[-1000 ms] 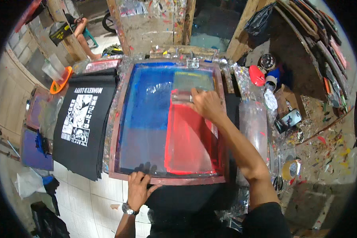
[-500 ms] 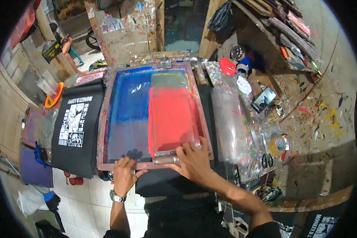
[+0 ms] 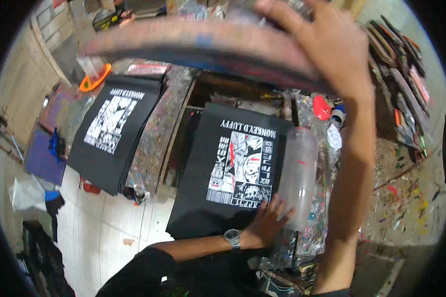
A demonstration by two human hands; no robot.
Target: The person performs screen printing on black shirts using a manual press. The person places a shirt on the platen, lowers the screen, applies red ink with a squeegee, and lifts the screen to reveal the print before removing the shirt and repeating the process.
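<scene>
A screen printing frame (image 3: 198, 37) is tilted up at the top of the view, its wooden edge blurred by motion. Wrapped over that raised edge at the upper right is my right hand (image 3: 327, 44); part of its fingers is cut off by the picture's top. Below lies a stack of black fabric pieces (image 3: 193, 183) with a white comic-style print (image 3: 243, 168) that carries small red strokes. My left hand (image 3: 270, 220), a metal watch on its wrist, rests with fingers spread on the near right corner of the top piece.
Left of the stack, another pile of printed black pieces (image 3: 109, 128) lies on a paint-spattered board (image 3: 158, 133). A clear plastic-wrapped strip (image 3: 300, 173) borders the stack's right side. An orange dish (image 3: 95, 79) and a red rounded object (image 3: 321, 107) lie farther back.
The screen frame has swung up from lying flat, uncovering the print beneath. My left hand has left the frame edge and moved right onto the fabric. My right hand has risen with the frame.
</scene>
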